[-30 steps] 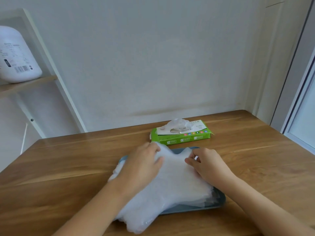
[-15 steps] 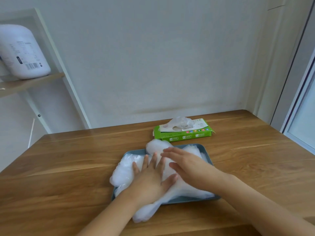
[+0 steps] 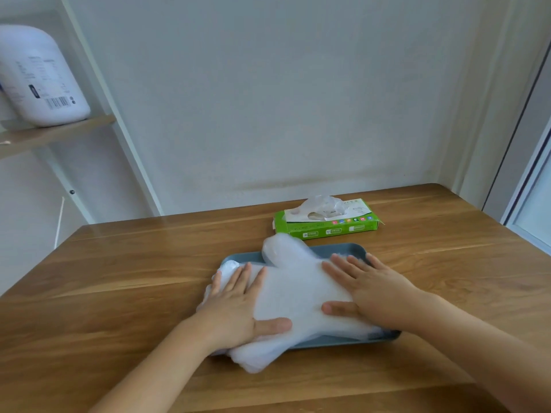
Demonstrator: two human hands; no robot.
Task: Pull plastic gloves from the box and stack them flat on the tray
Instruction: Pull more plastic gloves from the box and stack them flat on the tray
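Observation:
A stack of clear plastic gloves [image 3: 295, 290] lies on a blue-grey tray [image 3: 343, 249] in the middle of the wooden table. The stack overhangs the tray's near left corner. My left hand [image 3: 238, 305] presses flat on the left side of the stack, fingers straight and spread. My right hand [image 3: 372, 290] presses flat on the right side, thumb stretched toward the middle. Behind the tray sits the green glove box [image 3: 328, 228], with a crumpled glove [image 3: 322, 204] poking out of its top opening.
The wooden table [image 3: 134, 278] meets a white wall at the back. A shelf [image 3: 53, 135] at the upper left carries a large white container [image 3: 38, 79]. A door or window frame [image 3: 530, 189] runs along the right edge.
Both hands have slid apart across the glove stack, the left toward the left edge and the right toward the right edge, flattening it. The camera view has shifted slightly.

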